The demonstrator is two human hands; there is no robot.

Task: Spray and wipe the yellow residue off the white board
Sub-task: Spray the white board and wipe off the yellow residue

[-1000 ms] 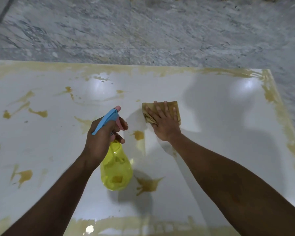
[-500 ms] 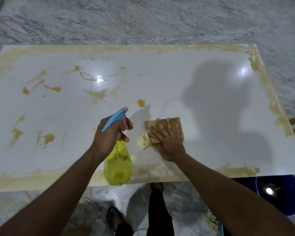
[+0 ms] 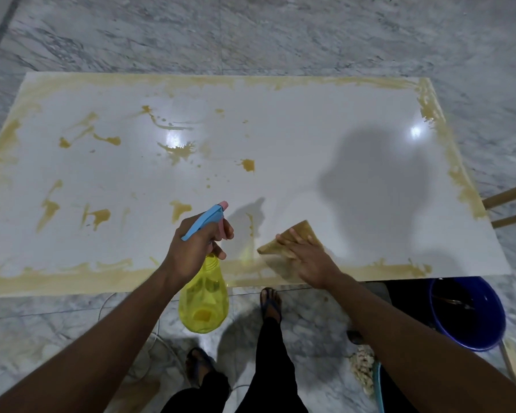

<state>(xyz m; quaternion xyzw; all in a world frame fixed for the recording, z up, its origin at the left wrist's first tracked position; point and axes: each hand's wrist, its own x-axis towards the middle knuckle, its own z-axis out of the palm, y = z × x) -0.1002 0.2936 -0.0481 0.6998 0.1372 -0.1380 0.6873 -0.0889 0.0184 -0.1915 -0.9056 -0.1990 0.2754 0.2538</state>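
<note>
Above the white board (image 3: 295, 138) the air is open from edge to edge — only flat yellow residue (image 3: 102, 216) lies on it, nothing that stands up. Near the front edge the left hand (image 3: 195, 245) with its spray bottle (image 3: 204, 299) and the right hand (image 3: 309, 260) flat on a cloth (image 3: 298, 234) take up room. A blue bucket (image 3: 471, 317) crowds the floor at the front right corner.

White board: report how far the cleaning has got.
Done: the right-centre of the white board looks clear of residue. In hand: the right hand presses a stained cloth flat near the front edge, while the left hand grips the yellow spray bottle. Left: the yellow residue in splotches across the left half, and the band along all the edges.
</note>
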